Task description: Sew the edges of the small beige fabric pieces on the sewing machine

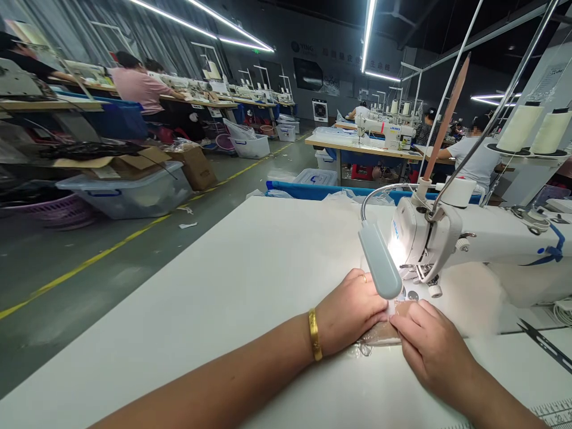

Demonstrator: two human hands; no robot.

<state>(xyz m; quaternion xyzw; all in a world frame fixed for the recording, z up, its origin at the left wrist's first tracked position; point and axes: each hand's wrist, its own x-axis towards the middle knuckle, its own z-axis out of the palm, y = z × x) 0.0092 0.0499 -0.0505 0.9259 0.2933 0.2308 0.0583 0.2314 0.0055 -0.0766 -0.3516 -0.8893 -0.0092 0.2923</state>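
A small tan fabric piece (404,308) lies on the white table, just in front of the needle area of a white sewing machine (413,229). My left hand (353,310), with a gold bracelet at the wrist, has its fingers closed at the left edge of the piece. On the other side my right hand (429,342) pinches the same piece, its fingertips close to my left ones. Clear, shiny material (367,348) shows under and beside my left hand. A grey lamp head (381,262) hangs over the left fingertips and hides part of them.
Black thread snips or a similar tool (547,345) lie at the right, and a clear ruler (554,414) at the lower right corner. Thread cones (521,128) stand behind the machine. People sit at other machines in the background. Plastic bins (138,187) stand on the floor at left.
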